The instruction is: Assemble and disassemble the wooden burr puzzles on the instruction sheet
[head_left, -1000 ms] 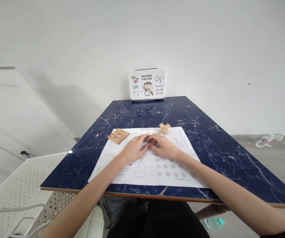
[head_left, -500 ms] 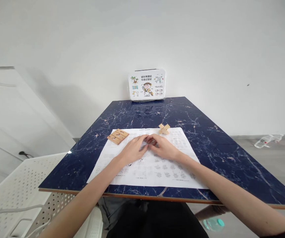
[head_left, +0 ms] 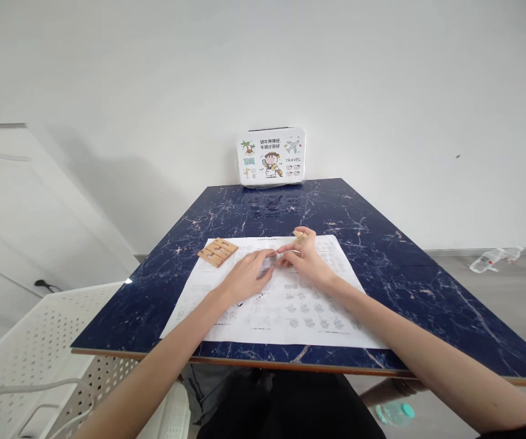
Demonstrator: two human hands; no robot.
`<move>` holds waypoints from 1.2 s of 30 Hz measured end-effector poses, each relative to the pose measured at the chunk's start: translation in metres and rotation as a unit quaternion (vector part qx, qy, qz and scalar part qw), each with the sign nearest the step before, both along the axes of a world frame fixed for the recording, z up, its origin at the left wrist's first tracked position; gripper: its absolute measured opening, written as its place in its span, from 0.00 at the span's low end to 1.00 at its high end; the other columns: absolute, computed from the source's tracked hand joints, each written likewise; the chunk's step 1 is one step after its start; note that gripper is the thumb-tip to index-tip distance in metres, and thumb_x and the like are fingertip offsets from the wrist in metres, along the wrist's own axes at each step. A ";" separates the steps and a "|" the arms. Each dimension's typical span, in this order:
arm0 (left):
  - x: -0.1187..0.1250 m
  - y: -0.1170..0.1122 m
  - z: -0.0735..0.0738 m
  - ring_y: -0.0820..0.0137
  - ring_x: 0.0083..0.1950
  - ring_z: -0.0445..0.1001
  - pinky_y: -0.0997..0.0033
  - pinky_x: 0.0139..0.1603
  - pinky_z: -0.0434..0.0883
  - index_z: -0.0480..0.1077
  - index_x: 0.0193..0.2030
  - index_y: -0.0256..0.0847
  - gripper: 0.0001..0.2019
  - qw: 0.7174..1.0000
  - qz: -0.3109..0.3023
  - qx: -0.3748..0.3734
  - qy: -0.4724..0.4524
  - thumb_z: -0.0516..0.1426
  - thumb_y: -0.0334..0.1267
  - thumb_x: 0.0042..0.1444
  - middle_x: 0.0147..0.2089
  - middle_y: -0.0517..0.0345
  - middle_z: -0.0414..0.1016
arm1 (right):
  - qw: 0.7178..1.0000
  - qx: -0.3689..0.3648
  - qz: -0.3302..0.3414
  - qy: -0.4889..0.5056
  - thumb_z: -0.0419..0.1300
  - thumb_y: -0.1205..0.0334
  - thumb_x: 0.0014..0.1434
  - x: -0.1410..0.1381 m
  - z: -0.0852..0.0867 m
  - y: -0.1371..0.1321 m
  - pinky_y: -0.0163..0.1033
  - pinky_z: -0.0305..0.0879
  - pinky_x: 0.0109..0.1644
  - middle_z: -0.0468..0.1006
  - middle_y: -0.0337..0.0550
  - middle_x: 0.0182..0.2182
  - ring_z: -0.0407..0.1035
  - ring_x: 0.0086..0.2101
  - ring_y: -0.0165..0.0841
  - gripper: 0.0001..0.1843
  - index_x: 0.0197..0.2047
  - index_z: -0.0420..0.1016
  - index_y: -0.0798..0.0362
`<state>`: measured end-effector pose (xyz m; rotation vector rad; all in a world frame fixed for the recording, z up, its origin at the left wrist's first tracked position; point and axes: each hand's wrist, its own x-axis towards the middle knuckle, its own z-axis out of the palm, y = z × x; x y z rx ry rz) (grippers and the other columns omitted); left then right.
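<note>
My left hand [head_left: 248, 275] lies palm down on the white printed sheet [head_left: 272, 311], fingers bent and pressed together. What its fingertips cover is hidden from me. My right hand [head_left: 307, 261] stretches forward with its fingers spread. The fingertips rest on the small wooden cross piece [head_left: 298, 233] at the sheet's far edge, and the index finger points left toward my left hand. A flat group of notched wooden pieces [head_left: 217, 250] lies on the sheet's far left corner, a little beyond my left hand.
The sheet lies on a dark blue marbled table [head_left: 381, 256]. A white illustrated box [head_left: 270, 155] stands at the table's far edge against the wall. A white perforated basket [head_left: 29, 347] sits to the left, below the table. Plastic bottles [head_left: 495, 258] lie on the floor at right.
My right hand has left my left hand's fingertips and reached forward to the wooden cross piece, opening its fingers. My left hand has stayed in place.
</note>
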<state>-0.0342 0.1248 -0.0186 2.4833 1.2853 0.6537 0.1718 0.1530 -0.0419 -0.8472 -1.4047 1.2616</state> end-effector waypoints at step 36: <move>0.006 0.005 -0.001 0.57 0.68 0.72 0.50 0.67 0.71 0.50 0.73 0.51 0.39 0.950 -0.011 -0.140 -0.280 0.66 0.45 0.62 0.72 0.43 0.65 | 0.991 0.001 0.136 0.000 0.64 0.38 0.64 0.002 0.024 -0.019 0.36 0.55 0.25 0.68 0.33 0.24 0.58 0.21 0.28 0.22 0.35 0.65 0.46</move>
